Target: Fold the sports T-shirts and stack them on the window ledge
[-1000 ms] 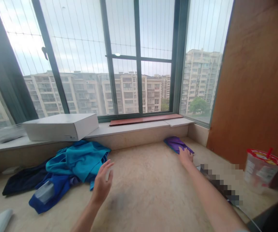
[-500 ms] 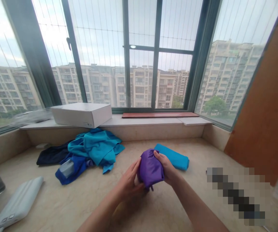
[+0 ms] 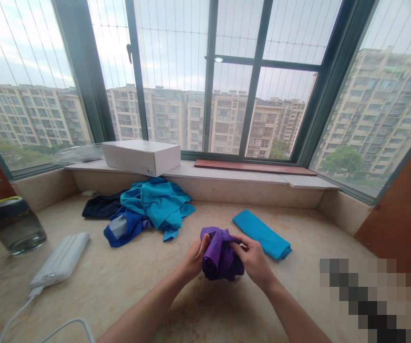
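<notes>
A purple cloth (image 3: 221, 255), rolled and bunched into a compact bundle, is held between my two hands just above the stone surface. My left hand (image 3: 194, 257) grips its left side, thumb on top and the other fingers partly hidden behind it. On the other side, my right hand (image 3: 251, 255) pinches a fold near the top right, fingers bent over the fabric. Close behind my right hand lies a flat, folded blue cloth (image 3: 262, 234). Crumpled teal fabric (image 3: 155, 205) lies farther off to the left, with a royal blue piece (image 3: 128, 233) and a black piece (image 3: 101, 206) beside it.
A white power bank (image 3: 60, 259) with a cable and a dark-topped bottle (image 3: 15, 226) stand at left. On the window ledge are a white box (image 3: 141, 157) and a reddish-brown board (image 3: 255, 167). A pixelated dark object (image 3: 366, 305) lies at lower right.
The purple bundle has been turned, so its rolled folds now face up and toward me. My right hand has shifted from its side to a top fold. The view has swung left.
</notes>
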Tool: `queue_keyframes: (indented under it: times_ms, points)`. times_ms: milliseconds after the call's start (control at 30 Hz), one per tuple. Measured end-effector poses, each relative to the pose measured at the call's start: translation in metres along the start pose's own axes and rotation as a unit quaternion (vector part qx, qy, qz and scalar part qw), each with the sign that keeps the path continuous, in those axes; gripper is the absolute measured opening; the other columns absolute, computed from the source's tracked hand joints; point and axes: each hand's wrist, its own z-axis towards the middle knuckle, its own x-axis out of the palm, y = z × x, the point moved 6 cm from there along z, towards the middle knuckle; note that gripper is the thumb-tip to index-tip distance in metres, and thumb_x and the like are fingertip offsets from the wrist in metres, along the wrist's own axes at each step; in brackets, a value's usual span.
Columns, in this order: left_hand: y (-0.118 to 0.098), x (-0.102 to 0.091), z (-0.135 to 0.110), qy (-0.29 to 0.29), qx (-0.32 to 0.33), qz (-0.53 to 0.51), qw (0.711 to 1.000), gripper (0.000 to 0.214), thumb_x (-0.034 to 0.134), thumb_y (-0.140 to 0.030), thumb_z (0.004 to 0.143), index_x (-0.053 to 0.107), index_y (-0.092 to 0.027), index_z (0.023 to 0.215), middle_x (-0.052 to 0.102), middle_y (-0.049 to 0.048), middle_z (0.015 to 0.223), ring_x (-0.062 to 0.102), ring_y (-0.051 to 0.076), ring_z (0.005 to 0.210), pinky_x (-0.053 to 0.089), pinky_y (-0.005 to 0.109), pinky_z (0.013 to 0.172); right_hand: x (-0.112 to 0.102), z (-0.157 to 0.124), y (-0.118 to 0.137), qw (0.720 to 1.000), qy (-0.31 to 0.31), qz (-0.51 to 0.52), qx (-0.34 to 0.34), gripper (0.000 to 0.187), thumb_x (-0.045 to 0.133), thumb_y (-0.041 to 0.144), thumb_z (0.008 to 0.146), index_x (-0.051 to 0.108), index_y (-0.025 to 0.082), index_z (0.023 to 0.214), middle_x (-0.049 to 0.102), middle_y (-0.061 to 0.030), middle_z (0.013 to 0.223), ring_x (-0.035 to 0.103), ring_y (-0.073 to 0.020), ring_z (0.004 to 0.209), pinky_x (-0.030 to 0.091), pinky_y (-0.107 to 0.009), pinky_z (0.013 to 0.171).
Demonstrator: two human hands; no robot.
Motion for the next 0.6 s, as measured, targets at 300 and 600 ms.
queue_keyframes:
  times_ms: [300, 600]
  points:
    - [0.001, -0.027, 0.004, -0.163, -0.096, -0.297, 0.936, 0.046, 0.061, -0.059, 0.092, 0.07, -0.02, 0.115, 0.077, 0.0088, 0.112, 0.07, 0.028, 0.109, 0.054, 0.039, 0.096, -0.064, 0.003, 0.0, 0.962, -0.269, -0.021, -0.037, 0.05, 0.062, 0.061, 0.088, 0.07, 0.017, 0.111, 0.075, -0.0096, 0.102, 0.069, -0.0275, 0.099, 0.054, -0.041, 0.092]
    - [-0.022, 0.008, -0.014, -0.018, -0.169, -0.3, 0.939, 0.031, 0.081, -0.044, 0.079, 0.071, -0.017, 0.092, 0.077, 0.0053, 0.076, 0.073, 0.022, 0.07, 0.057, 0.029, 0.066, -0.002, -0.007, 0.008, 0.974, 0.049, -0.183, -0.122, 0.06, 0.075, 0.047, 0.083, 0.062, 0.026, 0.138, 0.064, -0.0095, 0.139, 0.058, -0.0319, 0.13, 0.044, -0.046, 0.111]
